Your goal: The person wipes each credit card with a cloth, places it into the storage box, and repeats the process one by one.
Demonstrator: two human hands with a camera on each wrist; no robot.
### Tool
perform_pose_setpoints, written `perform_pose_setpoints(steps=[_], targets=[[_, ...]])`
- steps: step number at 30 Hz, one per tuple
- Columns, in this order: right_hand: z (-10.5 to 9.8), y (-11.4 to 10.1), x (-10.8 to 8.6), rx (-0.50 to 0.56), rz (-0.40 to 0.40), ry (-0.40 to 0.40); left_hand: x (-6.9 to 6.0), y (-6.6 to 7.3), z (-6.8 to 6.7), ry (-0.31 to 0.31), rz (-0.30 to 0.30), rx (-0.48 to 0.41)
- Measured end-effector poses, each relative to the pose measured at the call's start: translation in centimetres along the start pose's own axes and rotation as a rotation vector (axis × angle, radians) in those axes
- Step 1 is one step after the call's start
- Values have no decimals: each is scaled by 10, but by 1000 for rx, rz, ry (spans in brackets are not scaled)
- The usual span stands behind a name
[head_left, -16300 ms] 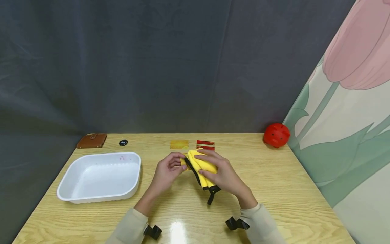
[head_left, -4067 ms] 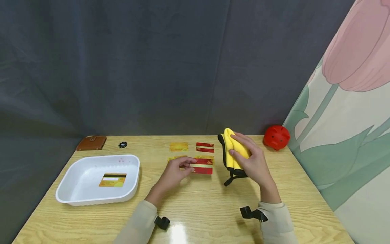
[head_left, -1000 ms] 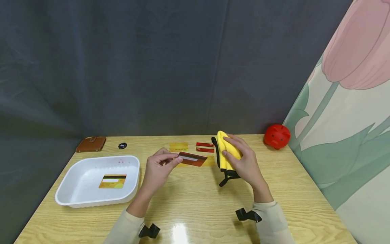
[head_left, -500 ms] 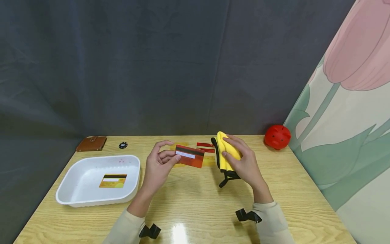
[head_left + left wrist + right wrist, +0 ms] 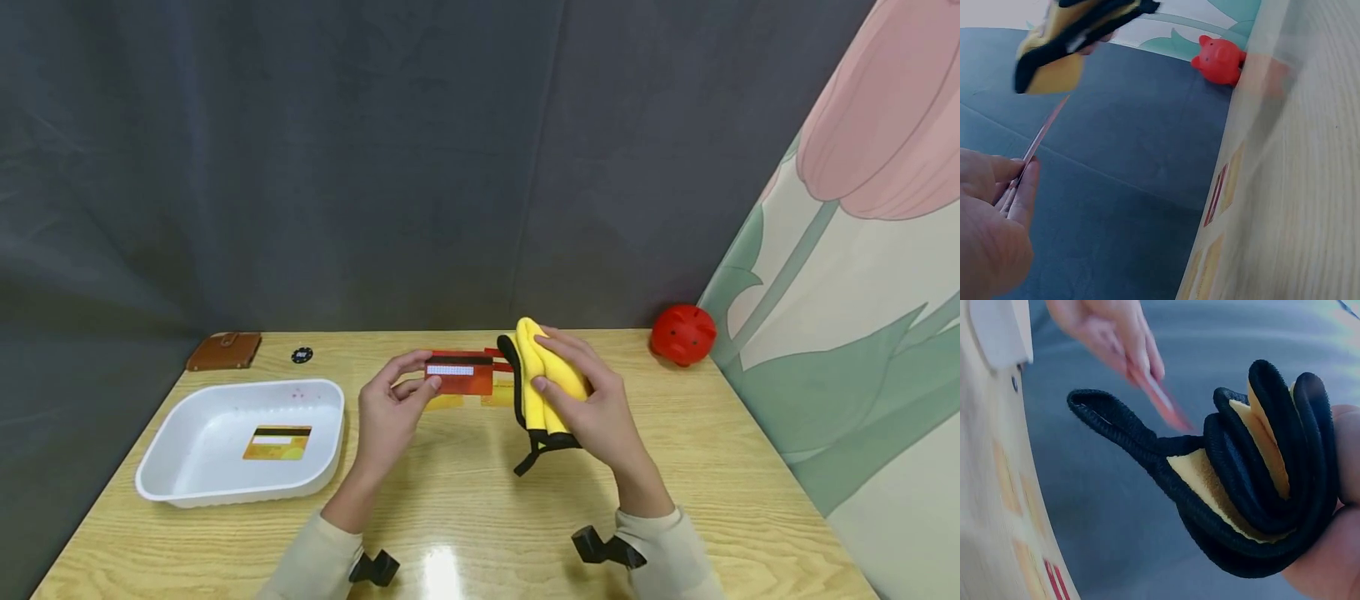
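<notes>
My left hand [image 5: 390, 408] pinches a red card [image 5: 459, 380] by its left end, thumb in front, with its dark stripe and white strip facing the head camera. Just right of the card, my right hand [image 5: 588, 400] grips a folded yellow cloth [image 5: 534, 379] with black edging and a hanging loop. In the left wrist view the red card [image 5: 1042, 132] is seen nearly edge-on, a gap below the cloth [image 5: 1057, 72]. The right wrist view shows the black-edged folds [image 5: 1254, 487] close to the card [image 5: 1159, 400]. Both things are held above the table.
A white tray [image 5: 161, 433] stands at left, a yellow card [image 5: 276, 442] lying in it. Behind are a brown wallet [image 5: 223, 352] and a black chip [image 5: 302, 355]. Yellow cards [image 5: 498, 392] and a partly hidden red card lie beyond my hands; a red piggy bank [image 5: 682, 335] sits at back right.
The red card was lifted, turned to show its striped side and levelled. The cloth has moved left, nearer to it. Since the earliest frame a yellow card has come to lie in the tray.
</notes>
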State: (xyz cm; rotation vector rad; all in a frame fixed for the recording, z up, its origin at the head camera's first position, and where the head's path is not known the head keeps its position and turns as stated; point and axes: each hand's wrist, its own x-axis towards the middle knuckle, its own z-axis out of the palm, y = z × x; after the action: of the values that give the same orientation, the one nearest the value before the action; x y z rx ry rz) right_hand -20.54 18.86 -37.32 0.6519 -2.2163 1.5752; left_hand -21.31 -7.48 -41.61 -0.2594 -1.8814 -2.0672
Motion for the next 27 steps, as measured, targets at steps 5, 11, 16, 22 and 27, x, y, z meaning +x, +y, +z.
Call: perform_pose_setpoints(steps=[5, 11, 16, 22, 27], targets=[[22, -14, -6, 24, -54, -70, -2, -4, 6, 15, -4, 40], [46, -8, -9, -57, -94, -91, -7, -5, 11, -37, 1, -5], [57, 3, -10, -112, -100, -71, -9, -5, 15, -64, -14, -101], [61, 8, -10, -149, -109, -66, -11, -4, 18, -52, -56, -173], [57, 9, -7, -179, -102, -53, -12, -3, 19, -36, -81, -168]])
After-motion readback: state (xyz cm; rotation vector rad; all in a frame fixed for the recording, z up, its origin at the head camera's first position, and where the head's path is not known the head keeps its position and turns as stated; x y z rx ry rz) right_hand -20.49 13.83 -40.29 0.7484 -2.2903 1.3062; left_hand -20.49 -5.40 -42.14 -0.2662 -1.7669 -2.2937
